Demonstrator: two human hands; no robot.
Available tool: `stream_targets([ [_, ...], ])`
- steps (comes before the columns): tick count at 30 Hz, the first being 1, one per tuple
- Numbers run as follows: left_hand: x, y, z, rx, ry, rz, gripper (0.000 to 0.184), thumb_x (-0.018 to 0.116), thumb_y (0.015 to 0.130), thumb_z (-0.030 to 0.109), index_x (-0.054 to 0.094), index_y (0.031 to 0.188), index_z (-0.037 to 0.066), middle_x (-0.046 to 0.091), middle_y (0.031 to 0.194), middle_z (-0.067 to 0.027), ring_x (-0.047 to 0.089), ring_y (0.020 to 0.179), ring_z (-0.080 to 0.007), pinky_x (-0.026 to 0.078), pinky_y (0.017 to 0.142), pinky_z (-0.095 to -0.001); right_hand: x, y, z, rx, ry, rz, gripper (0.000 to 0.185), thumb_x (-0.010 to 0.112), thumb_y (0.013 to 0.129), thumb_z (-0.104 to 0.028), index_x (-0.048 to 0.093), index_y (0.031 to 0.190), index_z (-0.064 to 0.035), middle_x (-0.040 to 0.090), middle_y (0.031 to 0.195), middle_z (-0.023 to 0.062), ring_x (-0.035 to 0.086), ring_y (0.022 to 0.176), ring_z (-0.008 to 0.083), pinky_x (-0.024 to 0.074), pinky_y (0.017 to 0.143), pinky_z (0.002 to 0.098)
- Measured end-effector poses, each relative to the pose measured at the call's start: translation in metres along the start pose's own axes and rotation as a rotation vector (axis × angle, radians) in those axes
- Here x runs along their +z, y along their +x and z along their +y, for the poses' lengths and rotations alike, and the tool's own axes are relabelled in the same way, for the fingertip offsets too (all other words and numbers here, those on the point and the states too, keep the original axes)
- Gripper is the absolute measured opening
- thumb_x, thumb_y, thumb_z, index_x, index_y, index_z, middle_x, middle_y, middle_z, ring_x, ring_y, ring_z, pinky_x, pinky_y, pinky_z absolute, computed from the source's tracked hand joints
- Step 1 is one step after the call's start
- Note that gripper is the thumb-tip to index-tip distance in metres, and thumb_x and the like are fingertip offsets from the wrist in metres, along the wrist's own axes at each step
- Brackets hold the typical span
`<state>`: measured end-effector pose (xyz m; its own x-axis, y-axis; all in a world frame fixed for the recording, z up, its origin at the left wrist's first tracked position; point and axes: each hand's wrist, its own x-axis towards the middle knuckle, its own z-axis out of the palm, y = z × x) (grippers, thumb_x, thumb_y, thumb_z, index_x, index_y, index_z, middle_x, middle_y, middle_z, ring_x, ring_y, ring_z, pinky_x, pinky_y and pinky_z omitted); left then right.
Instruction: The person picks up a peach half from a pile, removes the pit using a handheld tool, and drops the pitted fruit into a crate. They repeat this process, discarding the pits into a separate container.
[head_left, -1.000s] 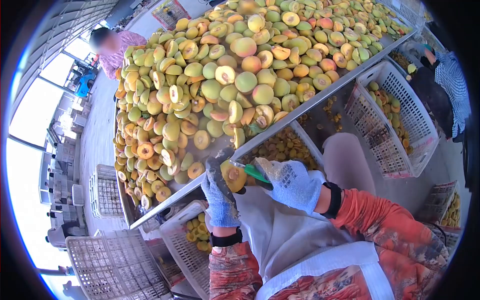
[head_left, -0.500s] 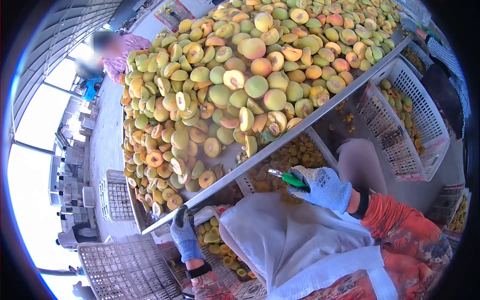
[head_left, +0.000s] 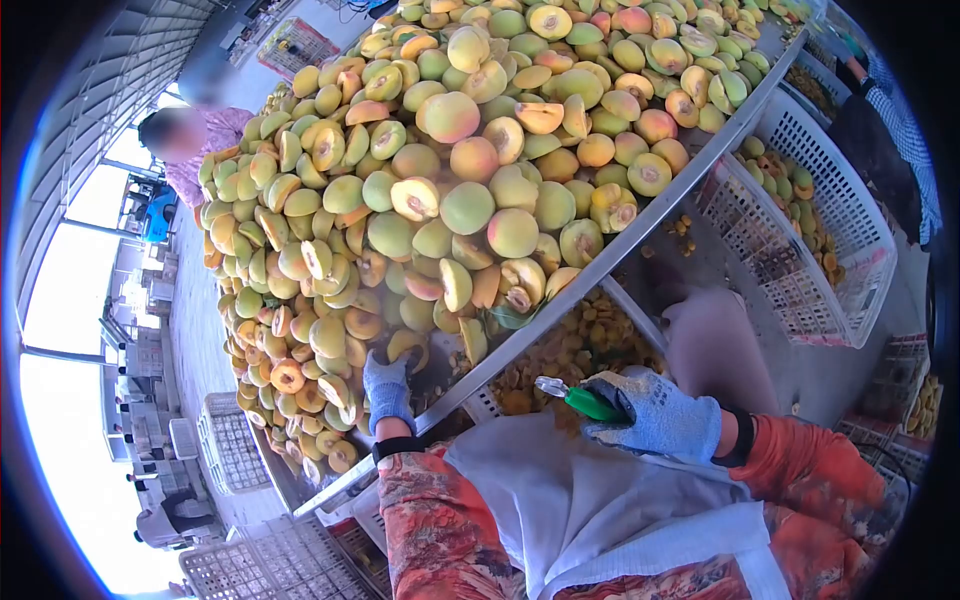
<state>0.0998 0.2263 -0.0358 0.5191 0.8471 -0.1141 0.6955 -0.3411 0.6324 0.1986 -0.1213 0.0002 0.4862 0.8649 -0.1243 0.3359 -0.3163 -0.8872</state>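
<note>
Wearing a blue glove, my left hand [head_left: 388, 388] reaches over the metal table rim [head_left: 440, 408], its dark fingertips at a halved peach [head_left: 408, 346] on the near edge of the pile. Whether the fingers grip that half is hard to make out. My right hand [head_left: 655, 412], gloved too, is closed around the green handle of a small pitting tool [head_left: 590, 402], whose metal tip points left, over my apron. Whole and halved peaches [head_left: 466, 207] are heaped on the table.
Under the rim is a crate of small peach pieces [head_left: 570, 355]. A white crate with fruit [head_left: 800, 220] stands at the right, beside a co-worker's checked sleeve [head_left: 905, 150]. Another person [head_left: 190, 150] is at the far left. Crates [head_left: 235, 440] stand at the lower left.
The peach half my left hand held first is gone from it. That hand dropped beside the lower crate, then moved up onto the pile. My right hand moved right with the tool.
</note>
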Motion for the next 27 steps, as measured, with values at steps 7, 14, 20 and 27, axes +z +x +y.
stream_targets([
  [7, -0.039, -0.084, 0.037, -0.012, -1.129, -0.184, 0.047, 0.067, 0.071, 0.004, 0.047, 0.113, 0.002, 0.058, 0.090, -0.0121, 0.062, 0.062, -0.0265, 0.056, 0.054, -0.0400, 0.020, -0.006, -0.025, -0.132, -0.167, 0.041, 0.041, 0.066, 0.075, -0.028, 0.051, 0.105, -0.0044, 0.059, 0.082, 0.0169, 0.056, 0.067, 0.0373, 0.0455, 0.062, 0.0422],
  [14, -0.035, -0.169, 0.046, -0.234, -1.569, -0.421, 0.040, 0.057, 0.081, 0.033, 0.049, 0.110, 0.006, 0.057, 0.098, -0.0123, 0.059, 0.089, -0.0296, 0.055, 0.068, -0.0443, 0.038, 0.003, -0.077, -0.555, -0.709, 0.303, 0.052, 0.059, 0.075, -0.023, 0.045, 0.120, -0.0007, 0.054, 0.082, 0.0092, 0.056, 0.065, 0.0233, 0.0438, 0.054, 0.0353],
  [20, -0.038, -0.205, 0.061, -0.158, -1.522, -0.227, 0.039, 0.054, 0.084, 0.032, 0.047, 0.111, 0.006, 0.055, 0.103, -0.0128, 0.057, 0.092, -0.0251, 0.052, 0.073, -0.0398, 0.051, -0.007, -0.090, -0.591, -1.125, 0.206, 0.054, 0.053, 0.074, -0.021, 0.042, 0.121, 0.0032, 0.054, 0.080, 0.0110, 0.056, 0.065, 0.0217, 0.0429, 0.053, 0.0353],
  [27, -0.043, -0.221, 0.070, -0.153, -1.682, -0.310, 0.041, 0.056, 0.084, 0.032, 0.047, 0.111, 0.003, 0.055, 0.104, -0.0161, 0.055, 0.096, -0.0276, 0.049, 0.078, -0.0415, 0.055, -0.031, -0.094, -0.585, -1.240, 0.159, 0.051, 0.050, 0.075, -0.017, 0.042, 0.120, 0.0049, 0.055, 0.080, 0.0119, 0.056, 0.065, 0.0207, 0.0421, 0.052, 0.0352],
])
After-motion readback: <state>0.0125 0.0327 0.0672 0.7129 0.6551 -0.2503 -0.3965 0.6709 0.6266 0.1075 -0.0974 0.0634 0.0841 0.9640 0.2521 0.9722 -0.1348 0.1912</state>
